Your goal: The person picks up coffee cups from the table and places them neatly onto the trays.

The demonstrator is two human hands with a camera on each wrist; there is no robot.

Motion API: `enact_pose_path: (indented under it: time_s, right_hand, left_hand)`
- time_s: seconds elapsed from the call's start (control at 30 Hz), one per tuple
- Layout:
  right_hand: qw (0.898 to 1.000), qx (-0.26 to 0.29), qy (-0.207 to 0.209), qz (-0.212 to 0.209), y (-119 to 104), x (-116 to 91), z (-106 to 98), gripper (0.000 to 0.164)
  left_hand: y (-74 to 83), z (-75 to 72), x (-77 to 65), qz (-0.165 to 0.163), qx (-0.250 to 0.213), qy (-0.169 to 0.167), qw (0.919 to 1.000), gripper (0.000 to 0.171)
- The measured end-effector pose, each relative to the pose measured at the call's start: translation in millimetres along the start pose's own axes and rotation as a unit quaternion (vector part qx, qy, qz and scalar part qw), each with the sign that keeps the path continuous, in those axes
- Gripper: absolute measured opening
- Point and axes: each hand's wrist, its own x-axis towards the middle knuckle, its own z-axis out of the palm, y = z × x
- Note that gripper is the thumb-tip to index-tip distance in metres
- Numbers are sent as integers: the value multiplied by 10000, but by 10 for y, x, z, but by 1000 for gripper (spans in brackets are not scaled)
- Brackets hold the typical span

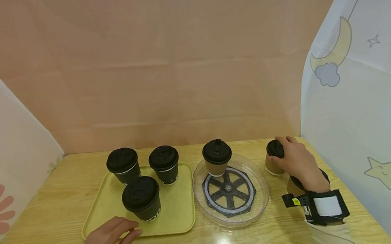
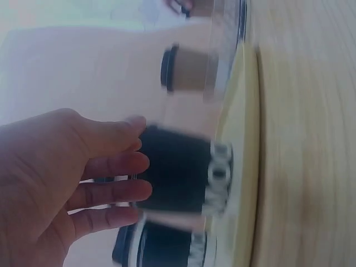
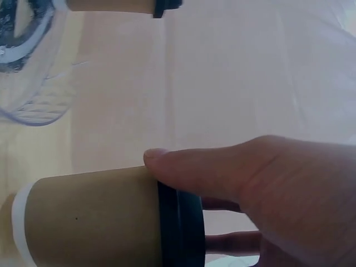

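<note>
At the table's right side, my right hand (image 1: 298, 162) holds a brown paper coffee cup (image 1: 273, 166) by its black lid, from above. In the right wrist view the thumb lies at the edge of the lid (image 3: 181, 228), with the fingers across on its far side. The cup stands upright. My left hand (image 1: 110, 235) hovers at the front edge of a yellow tray (image 1: 176, 217), fingers loosely bent and holding nothing. Nearest to it is a black lidded cup (image 1: 146, 207) on the tray. Two more black cups, one left (image 1: 125, 166) and one right (image 1: 165, 166), stand behind that one.
A clear round dish (image 1: 261, 205) with a dark spoked wheel pattern sits right of the tray. On its back left part stands another brown cup (image 1: 216, 167). A further brown cup (image 1: 293, 189) is partly hidden behind my right wrist. Fabric walls (image 1: 185, 78) enclose the table.
</note>
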Motion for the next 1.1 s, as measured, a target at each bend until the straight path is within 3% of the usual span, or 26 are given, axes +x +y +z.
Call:
enact_pose_path:
  time_s: [0.2, 0.37, 0.6, 0.77, 1.1]
  right_hand:
    - [9967, -75, 758, -279, -145, -58, -168, 66]
    - [9934, -141, 994, -560, -380, -125, -306, 68]
    - [9914, -225, 799, -1008, -735, -229, -355, 69]
    - [9910, -325, 459, -1211, -974, -320, -332, 69]
    - [9845, -166, 44, -1748, -1289, -385, -35, 69]
  left_hand:
    - [182, 116, 195, 984, -742, -234, 9921, 28]
    - [359, 226, 346, 1567, -1176, -466, 9795, 23]
    - [581, 389, 526, 1619, -1376, -931, 9727, 15]
    - [676, 522, 631, 1637, -1154, -1190, 9725, 5]
    - [777, 774, 753, 1663, -656, -1347, 9746, 7]
